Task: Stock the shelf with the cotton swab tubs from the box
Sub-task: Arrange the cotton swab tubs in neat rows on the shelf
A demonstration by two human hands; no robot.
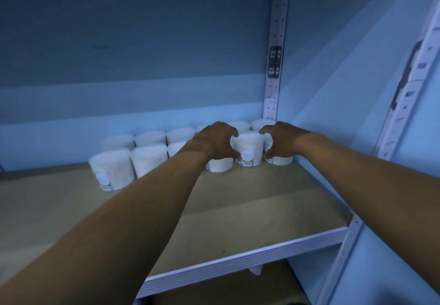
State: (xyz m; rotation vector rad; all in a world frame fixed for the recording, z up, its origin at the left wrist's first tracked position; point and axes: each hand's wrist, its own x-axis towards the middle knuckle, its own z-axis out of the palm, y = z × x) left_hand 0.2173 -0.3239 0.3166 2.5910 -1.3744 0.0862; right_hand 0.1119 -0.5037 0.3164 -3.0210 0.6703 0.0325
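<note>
At the far left of the shelf [238, 200] stand the tubs already placed: two rows along the back wall, the front-left tub [112, 170] nearest me, its neighbour [148, 159] just beside it, and the back row [152, 138] running off toward the corner upright [273, 66].

My left hand [215, 141] is curled over a front-row tub [220, 165], thumb low on its near side, fingers arched over the top. The grip is half-closed; I cannot tell whether it presses the tub or only cups it.

Between my hands stands the middle tub [248, 148], untouched on both sides, its label and barcode facing me.

My right hand [282, 141] is shaped the same way over the corner tub [279, 159], thumb near its base, fingers hooked above. This grip too is part-open, and contact is unclear.

I judge this as the setting-down step: two tubs at the right end of the front row, about to be let go or nudged flush. Next calls for opening both grips cleanly, lifting straight up without tipping neighbours, then going back to the box, which is out of sight.

The tubs look like squat, white, translucent cylinders packed with swabs, blurred in dim bluish light.
</note>
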